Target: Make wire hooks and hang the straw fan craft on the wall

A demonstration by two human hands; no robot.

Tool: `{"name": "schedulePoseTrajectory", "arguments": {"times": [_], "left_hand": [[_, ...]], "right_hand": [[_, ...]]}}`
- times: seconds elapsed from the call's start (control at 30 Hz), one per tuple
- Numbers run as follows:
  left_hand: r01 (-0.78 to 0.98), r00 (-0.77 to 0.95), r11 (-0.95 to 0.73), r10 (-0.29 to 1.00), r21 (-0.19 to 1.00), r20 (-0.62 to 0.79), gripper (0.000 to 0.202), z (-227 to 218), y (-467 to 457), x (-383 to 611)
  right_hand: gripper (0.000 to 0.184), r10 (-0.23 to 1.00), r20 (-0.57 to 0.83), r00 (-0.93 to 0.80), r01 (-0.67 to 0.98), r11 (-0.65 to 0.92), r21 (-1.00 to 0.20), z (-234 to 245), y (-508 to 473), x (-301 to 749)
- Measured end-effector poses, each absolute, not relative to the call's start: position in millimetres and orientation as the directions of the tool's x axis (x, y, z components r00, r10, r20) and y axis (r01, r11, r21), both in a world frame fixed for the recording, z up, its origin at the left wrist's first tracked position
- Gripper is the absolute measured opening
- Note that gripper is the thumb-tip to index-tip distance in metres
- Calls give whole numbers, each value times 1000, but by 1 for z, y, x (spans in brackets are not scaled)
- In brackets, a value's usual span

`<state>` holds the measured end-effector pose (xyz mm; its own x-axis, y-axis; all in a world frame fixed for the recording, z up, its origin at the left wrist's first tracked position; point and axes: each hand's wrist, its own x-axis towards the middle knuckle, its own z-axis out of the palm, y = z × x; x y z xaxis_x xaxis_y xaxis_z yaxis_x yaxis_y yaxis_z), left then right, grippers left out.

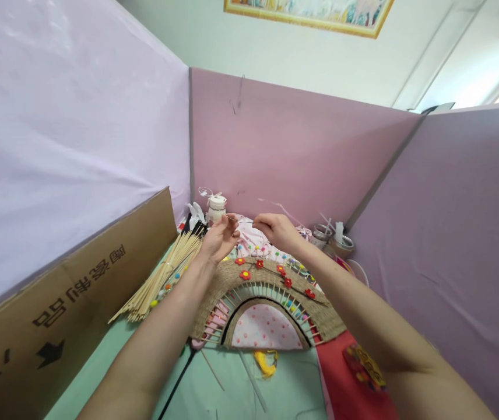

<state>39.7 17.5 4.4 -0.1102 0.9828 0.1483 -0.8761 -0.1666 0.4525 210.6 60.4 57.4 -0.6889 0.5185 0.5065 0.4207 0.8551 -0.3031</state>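
My left hand [221, 236] and my right hand [276, 228] meet above the far edge of a woven arch-shaped fan [271, 291]. Both hands pinch a thin strand or needle [243, 221] stretched between their fingertips; it is too fine to name. The fan is brown weave with red flowers [245, 274], wooden spokes and coloured beads, and a pink dotted centre [264, 329]. It lies on the green table [232, 391] under my forearms.
A bundle of bamboo sticks [162, 277] lies left of the fan beside a brown cardboard sheet [57, 309]. A white bottle [217, 207] and small cups [332, 239] stand at the back. Red paper [350, 373] lies at right. Pink partition walls enclose the table.
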Motion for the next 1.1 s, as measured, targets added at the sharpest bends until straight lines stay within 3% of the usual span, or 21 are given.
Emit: {"name": "schedulePoseTrajectory", "arguments": {"times": [0.1, 0.23, 0.43, 0.6, 0.77, 0.9, 0.93, 1.03, 1.1], "left_hand": [[-872, -74, -194, 960, 449, 271, 20, 11, 14, 38], [-804, 28, -185, 937, 565, 347, 28, 22, 8, 36], [-545, 241, -139, 919, 827, 313, 27, 32, 1, 20], [-324, 392, -99, 891, 941, 229, 32, 45, -4, 16], [-238, 424, -59, 892, 970, 158, 29, 45, -3, 30], [-327, 383, -25, 911, 945, 156, 15, 30, -5, 27], [-342, 403, 20, 906, 939, 127, 11, 26, -5, 19], [-322, 437, 191, 899, 927, -34, 28, 20, 3, -18], [-367, 316, 226, 943, 903, -108, 23, 24, 17, -43]], "right_hand": [[20, 495, 494, -715, 399, 869, -294, 64, 57, 213], [22, 481, 458, -747, 394, 876, -278, 67, 54, 217], [23, 450, 325, -832, 399, 892, -214, 76, 49, 226], [23, 418, 216, -882, 395, 908, -144, 97, 46, 231], [19, 413, 87, -907, 402, 908, -114, 115, 47, 232], [21, 397, 27, -917, 396, 917, -42, 123, 53, 236], [21, 375, 24, -927, 374, 927, -18, 125, 55, 239], [22, 265, 23, -964, 266, 962, 65, 130, 56, 249], [24, 180, 42, -983, 183, 977, 105, 131, 52, 255]]}}
